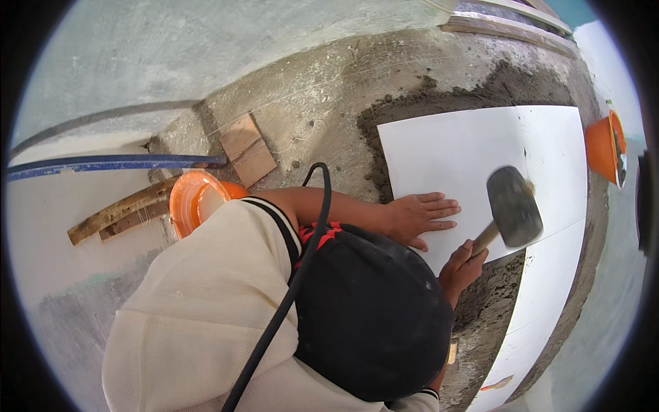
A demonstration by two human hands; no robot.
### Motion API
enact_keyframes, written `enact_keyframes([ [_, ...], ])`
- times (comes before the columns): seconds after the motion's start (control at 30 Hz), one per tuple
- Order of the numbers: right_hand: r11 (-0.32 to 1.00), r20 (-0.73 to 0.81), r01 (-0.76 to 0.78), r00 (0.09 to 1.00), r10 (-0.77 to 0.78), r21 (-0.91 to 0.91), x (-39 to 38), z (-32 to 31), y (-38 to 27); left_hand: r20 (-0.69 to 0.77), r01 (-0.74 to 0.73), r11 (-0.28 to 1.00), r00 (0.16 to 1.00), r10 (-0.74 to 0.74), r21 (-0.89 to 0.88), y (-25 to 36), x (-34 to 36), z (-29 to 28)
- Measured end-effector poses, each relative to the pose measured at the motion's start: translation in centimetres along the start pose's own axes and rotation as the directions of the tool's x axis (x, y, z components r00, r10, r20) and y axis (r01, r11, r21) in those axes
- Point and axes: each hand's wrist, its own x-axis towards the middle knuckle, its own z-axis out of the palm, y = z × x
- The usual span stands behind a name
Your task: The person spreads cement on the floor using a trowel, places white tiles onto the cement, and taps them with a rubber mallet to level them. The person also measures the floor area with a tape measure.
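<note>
My left hand (424,216) lies flat with spread fingers on a large white tile (449,154). My right hand (463,269) is wrapped round the wooden handle of a rubber mallet (513,206). The mallet's dark head is over the tile, slightly blurred; whether it touches the surface I cannot tell. More white tile (549,295) runs along the right side towards the lower edge. Grey mortar (491,292) shows beside the tiles, near my right hand. A black cap (374,312) and a light shirt hide much of the lower middle and my right forearm.
An orange bucket (603,151) stands at the right, another orange container (182,206) at the left. A brown tile piece (248,150) lies on the rough floor near a blue bar (117,162). Wooden boards (508,31) rest at the back. A black cable (278,312) crosses the shirt.
</note>
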Motion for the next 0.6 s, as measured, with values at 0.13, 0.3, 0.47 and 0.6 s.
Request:
enact_keyframes([
  [0.13,0.968,0.202,0.116,0.977,-0.071,-0.221,1.5,1.1,-1.0,0.021,-0.002,1.000,1.000,0.002,0.004,-0.3,0.1,0.4],
  [0.3,0.978,0.133,0.161,0.981,-0.144,-0.135,2.2,0.8,-3.1,0.033,0.006,1.000,0.999,-0.006,0.003,0.0,-0.2,0.5],
  [0.47,0.890,0.304,0.218,0.948,-0.096,-0.400,3.6,1.3,-2.3,0.041,-0.001,1.000,0.999,0.000,0.019,-0.6,0.2,0.3],
  [0.6,0.979,0.071,0.113,0.992,-0.102,-0.170,2.7,0.6,-2.9,0.054,-0.001,1.000,0.999,0.000,0.018,0.2,0.0,0.1],
])
